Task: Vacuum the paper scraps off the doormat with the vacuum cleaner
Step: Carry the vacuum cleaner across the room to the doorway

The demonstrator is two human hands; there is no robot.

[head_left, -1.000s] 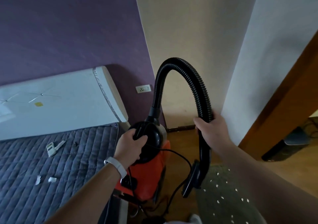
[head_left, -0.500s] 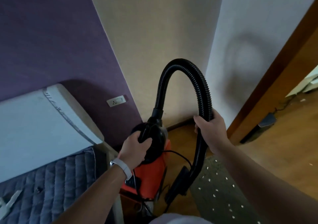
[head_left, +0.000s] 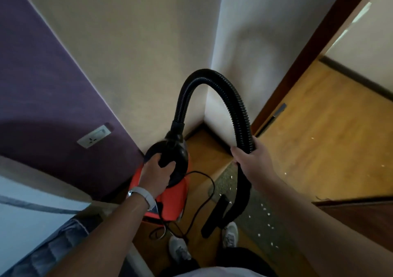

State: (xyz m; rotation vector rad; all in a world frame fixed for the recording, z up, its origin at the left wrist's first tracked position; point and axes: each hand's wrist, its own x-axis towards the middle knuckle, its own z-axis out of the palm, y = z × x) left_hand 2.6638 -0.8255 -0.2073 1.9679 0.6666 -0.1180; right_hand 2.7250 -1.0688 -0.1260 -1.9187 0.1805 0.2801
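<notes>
An orange and black vacuum cleaner (head_left: 170,200) hangs off the floor in front of me. My left hand (head_left: 156,175) grips its black top handle. Its ribbed black hose (head_left: 212,81) arches up and over to the right, where my right hand (head_left: 252,163) grips it. The hose ends in a flat black nozzle (head_left: 213,217) hanging above the floor near my shoes. A grey-green doormat (head_left: 255,219) lies on the wood floor below my right arm, dotted with several white paper scraps (head_left: 263,206). My right arm hides part of the mat.
A bed with a white headboard (head_left: 32,196) and grey quilt (head_left: 49,255) stands at the left. A wall socket (head_left: 93,136) sits on the purple wall. The vacuum's black cord (head_left: 204,191) dangles loose. A doorway with a dark wooden frame (head_left: 302,68) opens at the right.
My view has swung right and upward, so the bed slid left and more of the doorway and wood floor shows. Both hands keep the same grips on the vacuum cleaner.
</notes>
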